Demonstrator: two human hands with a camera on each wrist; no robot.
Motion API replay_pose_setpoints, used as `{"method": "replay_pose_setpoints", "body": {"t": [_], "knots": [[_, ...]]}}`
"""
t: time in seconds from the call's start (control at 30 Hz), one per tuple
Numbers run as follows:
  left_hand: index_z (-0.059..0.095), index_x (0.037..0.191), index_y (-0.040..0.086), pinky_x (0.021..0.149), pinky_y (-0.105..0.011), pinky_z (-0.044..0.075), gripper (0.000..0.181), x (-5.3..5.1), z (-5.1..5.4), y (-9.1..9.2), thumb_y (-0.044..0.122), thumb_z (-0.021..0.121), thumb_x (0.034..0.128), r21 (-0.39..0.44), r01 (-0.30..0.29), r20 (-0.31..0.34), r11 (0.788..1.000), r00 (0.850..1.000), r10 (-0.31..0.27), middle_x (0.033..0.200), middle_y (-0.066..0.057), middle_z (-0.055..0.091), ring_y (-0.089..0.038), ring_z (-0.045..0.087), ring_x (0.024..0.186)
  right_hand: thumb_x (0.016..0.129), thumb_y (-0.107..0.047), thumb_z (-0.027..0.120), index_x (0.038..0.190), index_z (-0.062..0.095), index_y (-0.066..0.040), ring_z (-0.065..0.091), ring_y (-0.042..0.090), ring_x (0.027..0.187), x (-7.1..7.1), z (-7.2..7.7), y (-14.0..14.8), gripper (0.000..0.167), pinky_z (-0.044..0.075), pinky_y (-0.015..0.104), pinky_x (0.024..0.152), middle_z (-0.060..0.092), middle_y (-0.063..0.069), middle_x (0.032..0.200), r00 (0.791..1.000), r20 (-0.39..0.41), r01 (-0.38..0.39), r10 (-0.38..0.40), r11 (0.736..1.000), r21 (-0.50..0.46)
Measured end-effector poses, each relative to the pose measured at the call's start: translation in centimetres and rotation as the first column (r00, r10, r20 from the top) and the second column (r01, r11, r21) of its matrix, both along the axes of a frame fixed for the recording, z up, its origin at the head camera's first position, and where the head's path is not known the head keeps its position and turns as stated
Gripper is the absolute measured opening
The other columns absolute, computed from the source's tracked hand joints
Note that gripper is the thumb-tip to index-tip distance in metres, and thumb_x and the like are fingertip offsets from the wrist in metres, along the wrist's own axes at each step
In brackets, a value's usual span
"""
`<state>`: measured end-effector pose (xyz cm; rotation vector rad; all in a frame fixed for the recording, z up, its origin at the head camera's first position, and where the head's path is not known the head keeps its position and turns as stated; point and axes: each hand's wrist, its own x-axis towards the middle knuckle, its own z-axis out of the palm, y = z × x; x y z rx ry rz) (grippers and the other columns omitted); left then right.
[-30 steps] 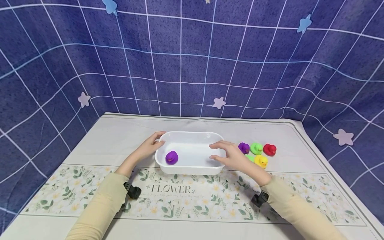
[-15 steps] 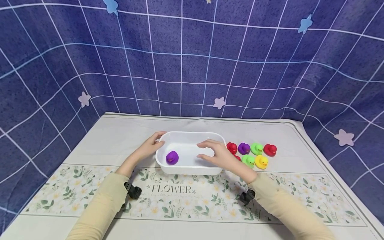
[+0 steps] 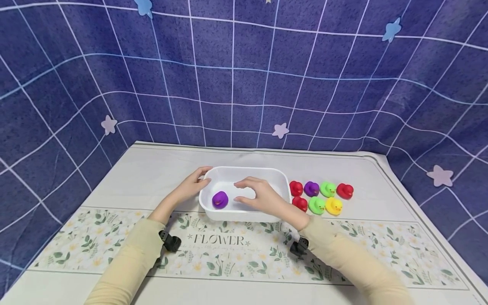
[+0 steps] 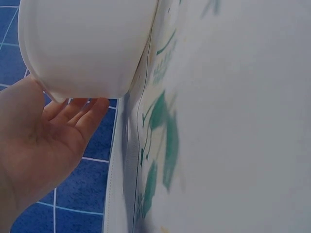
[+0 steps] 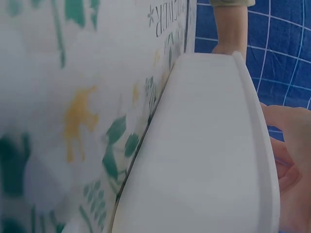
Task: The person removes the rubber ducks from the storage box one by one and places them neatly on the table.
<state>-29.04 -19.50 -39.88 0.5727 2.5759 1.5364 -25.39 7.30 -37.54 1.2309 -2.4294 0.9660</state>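
Note:
A white tub (image 3: 244, 216) stands on the table, with a purple rubber duck (image 3: 220, 200) inside near its left end. My left hand (image 3: 188, 187) holds the tub's left end; in the left wrist view the thumb is at the rim and the fingers (image 4: 90, 116) lie against the outside. Over the inside of the tub is my right hand (image 3: 261, 197), thumb and fingers spread apart around nothing, just right of the duck. From the right wrist, the tub's outer wall (image 5: 194, 145) hides part of that hand and the duck.
Right of the tub sit several rubber ducks in two rows: red ducks (image 3: 299, 204), a purple duck (image 3: 311, 189), green ducks (image 3: 317, 205) and a yellow duck (image 3: 334, 206). A floral cloth (image 3: 228, 262) covers the table. Behind hangs a blue gridded curtain (image 3: 244, 84).
My right hand has moved left across the tub, closer to the purple duck inside. The red ducks it covered are now visible. My left hand stays at the tub's end.

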Motion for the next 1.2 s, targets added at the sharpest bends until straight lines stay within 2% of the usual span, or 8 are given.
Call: {"method": "replay_pose_setpoints", "body": {"t": [0.13, 0.27, 0.6, 0.9, 1.2], "knots": [[0.028, 0.143, -0.001, 0.091, -0.044, 0.053, 0.050, -0.8, -1.0, -0.4, 0.014, 0.046, 0.0985, 0.002, 0.003, -0.006, 1.000, 1.000, -0.003, 0.141, -0.029, 0.037, -0.045, 0.051, 0.117, 0.082, -0.023, 0.073, 0.116, 0.064, -0.002, 0.064, 0.021, 0.101, -0.1, -0.1, -0.9, 0.040, 0.052, 0.030, 0.093, 0.068, 0.008, 0.107, 1.000, 0.002, -0.005, 0.005, 1.000, 0.003], [0.029, 0.143, -0.001, 0.091, -0.043, 0.053, 0.050, -1.1, -1.3, -0.5, 0.014, 0.046, 0.0983, 0.003, 0.008, -0.008, 1.000, 1.000, -0.008, 0.140, -0.028, 0.038, -0.045, 0.051, 0.117, 0.082, -0.022, 0.072, 0.116, 0.064, -0.002, 0.064, 0.021, 0.101, -0.2, -0.1, -1.9, 0.040, 0.051, 0.029, 0.094, 0.068, 0.009, 0.106, 1.000, 0.009, -0.008, 0.008, 1.000, 0.004], [0.028, 0.143, -0.001, 0.094, -0.047, 0.051, 0.051, -0.9, -1.0, -0.6, 0.013, 0.046, 0.0983, 0.009, 0.012, -0.007, 1.000, 1.000, -0.012, 0.141, -0.029, 0.037, -0.046, 0.050, 0.118, 0.082, -0.021, 0.072, 0.113, 0.064, 0.000, 0.064, 0.021, 0.101, -0.5, -0.4, -4.3, 0.038, 0.052, 0.029, 0.093, 0.068, 0.010, 0.106, 0.999, 0.040, -0.030, 0.029, 0.999, 0.022], [0.030, 0.143, 0.000, 0.094, -0.044, 0.051, 0.049, -1.0, -1.1, -0.5, 0.013, 0.046, 0.0980, 0.012, 0.014, -0.014, 1.000, 1.000, -0.014, 0.140, -0.027, 0.039, -0.044, 0.051, 0.118, 0.084, -0.022, 0.071, 0.113, 0.065, 0.000, 0.064, 0.020, 0.101, -0.9, -0.9, -5.7, 0.037, 0.051, 0.027, 0.094, 0.067, 0.011, 0.107, 0.998, 0.048, -0.048, 0.043, 0.994, 0.103], [0.029, 0.142, -0.001, 0.094, -0.045, 0.051, 0.049, -0.7, -0.9, -0.4, 0.012, 0.046, 0.0979, 0.007, 0.010, -0.017, 1.000, 1.000, -0.010, 0.140, -0.028, 0.039, -0.045, 0.051, 0.118, 0.081, -0.023, 0.074, 0.112, 0.065, 0.002, 0.064, 0.022, 0.098, -1.2, -1.1, -6.2, 0.040, 0.052, 0.030, 0.091, 0.068, 0.012, 0.104, 0.994, 0.114, -0.012, -0.004, 0.991, 0.136]]}}
